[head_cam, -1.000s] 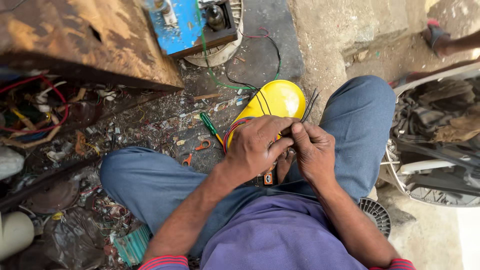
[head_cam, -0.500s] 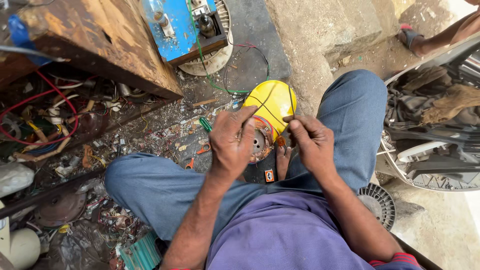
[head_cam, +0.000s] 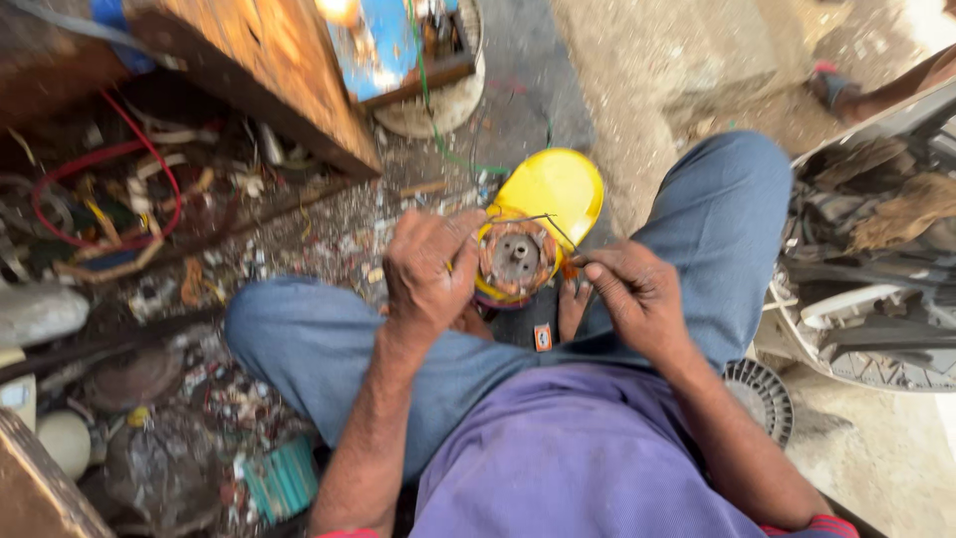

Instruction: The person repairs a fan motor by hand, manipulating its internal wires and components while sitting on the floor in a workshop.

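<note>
Cluttered workshop floor, strewn with wire scraps and metal bits. Seated cross-legged, with a yellow motor housing between the knees, copper winding exposed at its open face. Left hand clamped on the housing's rim; right hand pinching a thin wire drawn across the winding. Housing opened, coil apparently mid-work, nothing reassembled.
</note>
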